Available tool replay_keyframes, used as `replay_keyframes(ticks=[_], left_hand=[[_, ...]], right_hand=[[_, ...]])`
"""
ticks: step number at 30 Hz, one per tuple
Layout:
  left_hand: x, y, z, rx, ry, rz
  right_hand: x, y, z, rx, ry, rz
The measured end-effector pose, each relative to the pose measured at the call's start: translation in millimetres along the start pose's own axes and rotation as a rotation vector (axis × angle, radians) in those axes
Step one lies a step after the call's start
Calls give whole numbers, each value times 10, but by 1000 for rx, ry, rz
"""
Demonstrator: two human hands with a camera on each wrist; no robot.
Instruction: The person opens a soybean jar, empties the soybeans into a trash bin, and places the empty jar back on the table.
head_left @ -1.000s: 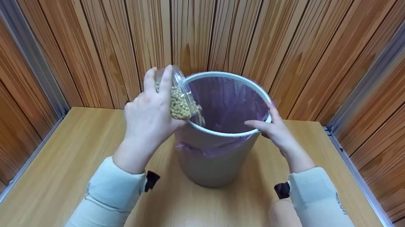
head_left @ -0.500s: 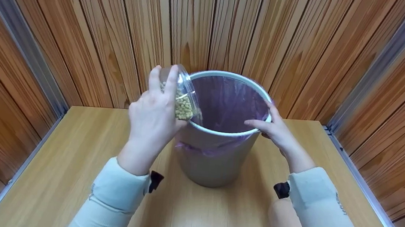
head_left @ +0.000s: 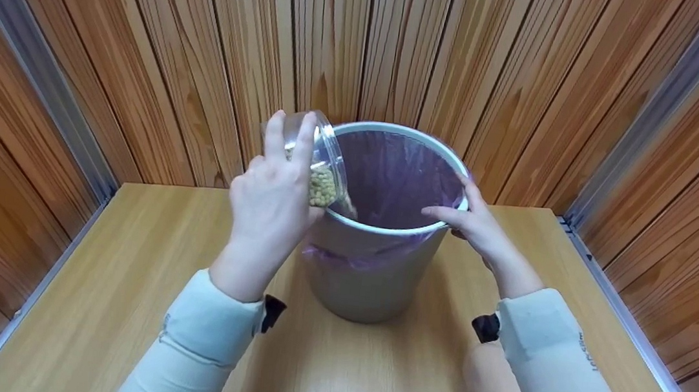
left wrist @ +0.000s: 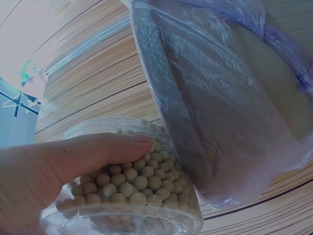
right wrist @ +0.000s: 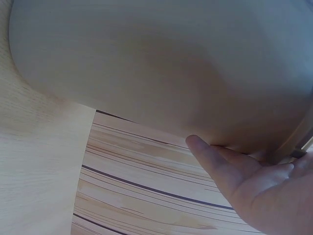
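Observation:
My left hand grips a clear plastic jar, tipped to the right at the left rim of a grey waste bin. Inside the jar lie many small round pale yellow-green balls; some fall in a blurred stream into the bin. In the left wrist view the thumb presses along the jar's side over the balls. A thin purple bag lines the bin and folds over its rim. My right hand holds the bin's right rim, thumb inside, other fingers outside against the wall.
The bin stands on a light wooden table. A flat round translucent disc lies on the table, partly covered by the right sleeve. Wood-panelled walls enclose the back and both sides, with metal strips at the corners.
My left hand has moved slightly right with the jar, tipping it further over the rim. The balls in the jar have become fewer. My right hand and the bin have stayed put.

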State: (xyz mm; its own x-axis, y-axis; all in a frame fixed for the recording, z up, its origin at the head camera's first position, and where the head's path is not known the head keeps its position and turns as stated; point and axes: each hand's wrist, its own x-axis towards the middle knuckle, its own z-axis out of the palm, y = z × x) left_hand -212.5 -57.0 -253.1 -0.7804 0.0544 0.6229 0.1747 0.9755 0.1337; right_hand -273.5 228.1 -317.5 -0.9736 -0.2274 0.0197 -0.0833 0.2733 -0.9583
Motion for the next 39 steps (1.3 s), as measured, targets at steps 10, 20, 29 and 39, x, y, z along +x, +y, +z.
replay_keyframes(ticks=[10, 20, 29, 39], left_hand=[[-8, 7, 35, 43, 71, 50], [-16, 56, 58, 81, 102, 76], [-44, 80, 117, 184, 177, 158], [-39, 105, 164, 142, 220, 184]], right_hand=[[-3, -7, 5, -4, 10, 11], [-8, -4, 3, 18, -5, -36], [-19, 2, 19, 10, -11, -45], [-19, -20, 14, 27, -4, -29]])
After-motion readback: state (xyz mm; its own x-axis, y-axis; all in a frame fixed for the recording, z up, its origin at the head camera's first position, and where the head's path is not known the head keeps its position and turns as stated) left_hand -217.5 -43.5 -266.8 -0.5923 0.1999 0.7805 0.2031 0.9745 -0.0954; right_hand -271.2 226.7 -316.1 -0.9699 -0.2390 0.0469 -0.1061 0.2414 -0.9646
